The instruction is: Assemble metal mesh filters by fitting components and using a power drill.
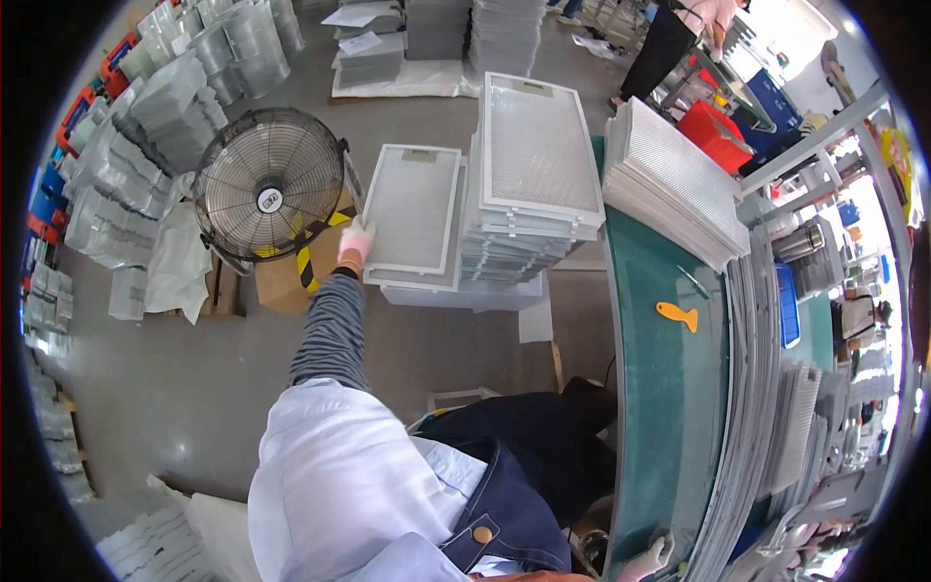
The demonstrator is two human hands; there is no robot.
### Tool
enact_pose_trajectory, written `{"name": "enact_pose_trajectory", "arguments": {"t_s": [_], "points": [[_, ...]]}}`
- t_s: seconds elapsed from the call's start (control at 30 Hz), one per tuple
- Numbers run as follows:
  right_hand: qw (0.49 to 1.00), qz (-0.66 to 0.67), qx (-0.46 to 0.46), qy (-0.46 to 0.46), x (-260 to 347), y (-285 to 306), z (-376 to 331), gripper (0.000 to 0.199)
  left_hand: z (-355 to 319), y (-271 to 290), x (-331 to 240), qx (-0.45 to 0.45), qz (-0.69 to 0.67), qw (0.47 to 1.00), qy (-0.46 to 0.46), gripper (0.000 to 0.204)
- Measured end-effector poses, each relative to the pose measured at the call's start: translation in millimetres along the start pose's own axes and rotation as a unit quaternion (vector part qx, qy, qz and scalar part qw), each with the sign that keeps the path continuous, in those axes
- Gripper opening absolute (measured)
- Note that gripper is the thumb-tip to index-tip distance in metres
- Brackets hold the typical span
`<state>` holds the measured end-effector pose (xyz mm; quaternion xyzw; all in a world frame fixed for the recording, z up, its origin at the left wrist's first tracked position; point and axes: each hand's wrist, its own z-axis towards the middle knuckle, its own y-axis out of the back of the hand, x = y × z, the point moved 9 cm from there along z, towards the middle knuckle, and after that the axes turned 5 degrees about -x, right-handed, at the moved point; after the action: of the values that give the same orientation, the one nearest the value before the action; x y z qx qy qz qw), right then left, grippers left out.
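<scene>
My left hand [357, 242], in a pale glove with a striped sleeve behind it, is stretched forward. Its fingers close on the left edge of a white-framed mesh panel [412, 209], which lies on top of a lower stack. Right beside it rises a taller stack of similar framed panels [541, 145], with small tabs along their edges. At the bottom of the view, my right hand [652, 561], also gloved, rests at the near end of the green worktable [659, 436]. It holds nothing that I can see, and its fingers lie loosely apart.
A large black floor fan [270, 184] stands left of the panels by a cardboard box [281, 286]. On the worktable are an orange scraper [677, 315], a stack of mesh sheets [674, 179] and long metal strips [752, 388]. Another person [669, 44] stands at the far right.
</scene>
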<state>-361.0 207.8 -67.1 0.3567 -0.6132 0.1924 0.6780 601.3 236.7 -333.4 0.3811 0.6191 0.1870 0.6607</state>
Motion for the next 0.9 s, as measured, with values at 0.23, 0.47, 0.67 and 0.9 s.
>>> {"name": "enact_pose_trajectory", "arguments": {"t_s": [0.23,0.47,0.67,0.9], "points": [[0.99,-0.069,0.09,0.089,-40.4,28.9,56.8,0.024,-10.2,-19.3,-44.4,0.105,0.104,0.979,-0.142,0.046],[0.987,-0.111,0.064,0.099,-46.1,44.7,59.4,0.024,-134.6,35.2,-109.8,0.113,0.408,0.875,-0.236,0.072],[0.981,-0.145,0.042,0.122,-36.6,20.2,39.5,0.022,-191.5,-25.8,-141.6,0.117,0.363,0.787,-0.485,0.088],[0.986,-0.101,0.085,0.102,-23.8,4.6,52.2,0.019,-171.5,-53.6,-159.8,0.109,0.418,0.772,-0.466,0.057]]}}
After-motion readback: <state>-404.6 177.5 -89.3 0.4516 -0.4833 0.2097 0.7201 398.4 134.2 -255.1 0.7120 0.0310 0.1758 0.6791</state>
